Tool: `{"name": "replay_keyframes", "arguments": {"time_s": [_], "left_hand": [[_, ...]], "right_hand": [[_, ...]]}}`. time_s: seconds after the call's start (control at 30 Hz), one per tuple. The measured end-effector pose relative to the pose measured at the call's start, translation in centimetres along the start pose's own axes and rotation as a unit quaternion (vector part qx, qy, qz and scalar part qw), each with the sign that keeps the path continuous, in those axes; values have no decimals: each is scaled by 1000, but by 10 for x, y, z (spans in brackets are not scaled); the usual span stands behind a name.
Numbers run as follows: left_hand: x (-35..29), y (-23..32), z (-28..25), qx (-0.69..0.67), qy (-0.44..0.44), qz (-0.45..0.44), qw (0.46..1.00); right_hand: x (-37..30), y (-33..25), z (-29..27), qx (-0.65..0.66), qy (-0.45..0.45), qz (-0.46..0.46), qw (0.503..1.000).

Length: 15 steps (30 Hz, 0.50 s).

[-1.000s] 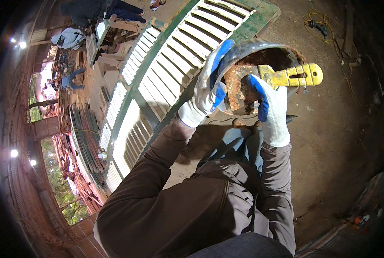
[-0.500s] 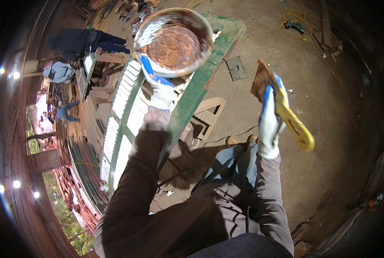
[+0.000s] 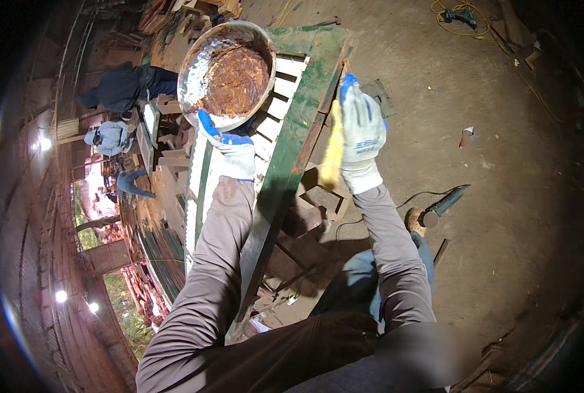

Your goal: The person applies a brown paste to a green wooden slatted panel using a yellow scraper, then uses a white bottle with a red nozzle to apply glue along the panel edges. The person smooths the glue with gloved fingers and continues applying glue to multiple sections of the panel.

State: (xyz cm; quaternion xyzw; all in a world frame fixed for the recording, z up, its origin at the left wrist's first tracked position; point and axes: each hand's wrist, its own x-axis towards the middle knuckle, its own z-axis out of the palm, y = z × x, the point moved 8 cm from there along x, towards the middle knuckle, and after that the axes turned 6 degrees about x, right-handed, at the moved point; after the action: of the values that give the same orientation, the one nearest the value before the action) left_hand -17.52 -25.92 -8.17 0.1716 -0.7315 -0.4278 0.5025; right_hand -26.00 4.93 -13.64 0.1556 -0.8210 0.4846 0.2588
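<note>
My left hand (image 3: 232, 154), in a white glove with blue fingertips, grips the near rim of a round metal bowl (image 3: 186, 85). Reddish-brown paste (image 3: 236, 78) coats much of its inside. The bowl is over a green-framed louvered panel (image 3: 303, 108) with white slats. In a matching glove, my right hand (image 3: 363, 128) is closed on a scraper with a yellow handle (image 3: 332, 147). It sits at the panel's right side edge, where reddish-brown streaks show. My fingers and the frame edge hide most of the blade.
An angle grinder (image 3: 446, 204) with a cord lies by my foot. A dark flat plate (image 3: 379, 98) is on the floor beyond my right hand. Farther right lies a power tool (image 3: 459, 16) with yellow cord. People (image 3: 118, 88) are at the left, near stacked wood (image 3: 158, 242).
My right hand has swung left with the scraper, from over the floor to the panel's side edge. My left hand and the bowl have shifted left in the view, which has also turned.
</note>
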Motion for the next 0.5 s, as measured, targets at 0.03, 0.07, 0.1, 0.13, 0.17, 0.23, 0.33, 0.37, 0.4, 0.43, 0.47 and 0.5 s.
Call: {"name": "replay_keyframes", "arguments": {"time_s": [0.03,0.07,0.1,0.13,0.17,0.23,0.33,0.37,0.4,0.43,0.47,0.5], "left_hand": [[1,5,-4,36,-2,51,998],[1,10,-5,70,-1,102,992],[3,6,-8,81,5,140,987],[2,6,-12,108,1,178,978],[1,6,-15,133,-2,217,967],[-3,10,-16,152,-6,268,951],[-8,15,-12,139,-6,270,953],[-9,23,-12,164,-28,313,935],[-7,21,-16,166,-34,286,943],[-3,19,-17,165,-40,261,950],[-1,20,-9,160,-48,235,958],[-1,14,-2,131,-44,167,976]], "right_hand": [[0,-7,4,-13,-9,-16,1000],[-1,-14,6,-26,-18,-32,999],[-3,-14,7,-21,-21,-30,999],[-6,-14,6,-17,-27,-29,999],[-7,-13,3,-16,-30,-29,999],[-14,-1,-7,26,-30,21,999],[-18,12,-20,83,-7,86,993],[-12,15,-27,134,26,92,986],[-6,19,-29,185,59,98,976],[-3,25,-25,225,104,75,966],[2,28,-19,228,98,50,967],[7,31,-16,231,91,24,968]]}}
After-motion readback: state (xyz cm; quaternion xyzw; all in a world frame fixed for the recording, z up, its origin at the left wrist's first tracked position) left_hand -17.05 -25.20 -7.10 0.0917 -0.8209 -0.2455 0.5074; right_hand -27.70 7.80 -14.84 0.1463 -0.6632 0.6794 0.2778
